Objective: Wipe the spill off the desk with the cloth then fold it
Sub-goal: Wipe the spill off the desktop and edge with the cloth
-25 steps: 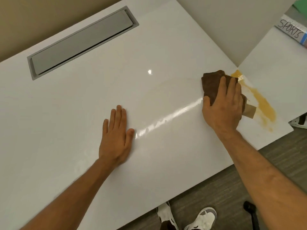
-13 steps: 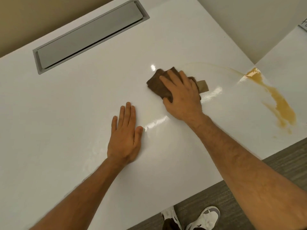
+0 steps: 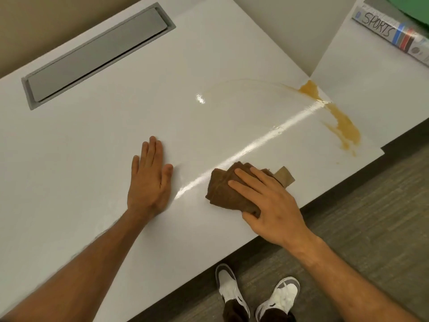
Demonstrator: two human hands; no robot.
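A bunched brown cloth (image 3: 222, 191) with a tan tag lies on the white desk (image 3: 92, 159) near its front edge. My right hand (image 3: 271, 203) presses flat on top of the cloth, fingers spread over it. My left hand (image 3: 149, 177) rests flat on the bare desk, palm down, to the left of the cloth and apart from it. An orange-brown spill (image 3: 341, 122) runs along the desk's right end, from the far corner toward the front edge. A faint thin smear arcs from it toward the desk's middle.
A grey cable hatch (image 3: 97, 52) is set into the desk at the back left. A second white desk (image 3: 371, 73) adjoins at the right, with a binder marked SPORTS (image 3: 392, 33) on it. My white shoes (image 3: 255, 296) stand on grey floor below the front edge.
My right hand has dragged the cloth from the right-end spill to the desk's middle, then back toward the front edge. My left hand has stayed flat in place.
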